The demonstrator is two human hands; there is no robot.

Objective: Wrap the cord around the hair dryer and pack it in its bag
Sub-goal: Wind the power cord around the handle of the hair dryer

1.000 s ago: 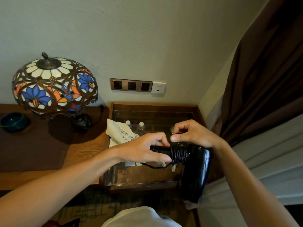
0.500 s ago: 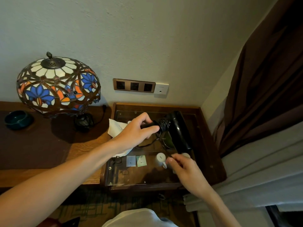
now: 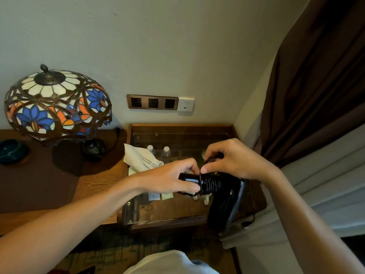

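Observation:
I hold a black hair dryer [image 3: 225,206] over the glass-topped side table [image 3: 173,212], its body hanging down to the right. My left hand [image 3: 169,178] grips the end of the handle. The black cord [image 3: 210,183] is coiled in several turns around the handle. My right hand [image 3: 235,161] pinches the cord just above the coils. A short loop of cord hangs below the handle. The white cloth bag [image 3: 142,160] with printed text lies crumpled on the table's left edge, behind my left hand.
A stained-glass lamp [image 3: 57,103] stands on the wooden desk [image 3: 94,180] at left, with a dark bowl [image 3: 11,151] beside it. Wall sockets [image 3: 153,102] sit above the table. Two small bottles [image 3: 166,151] show under the glass. Brown curtain [image 3: 316,95] hangs at right.
Half a second ago my right hand was low near the table front; it has come up to the handle with the cord. The dryer body has swung down to the right.

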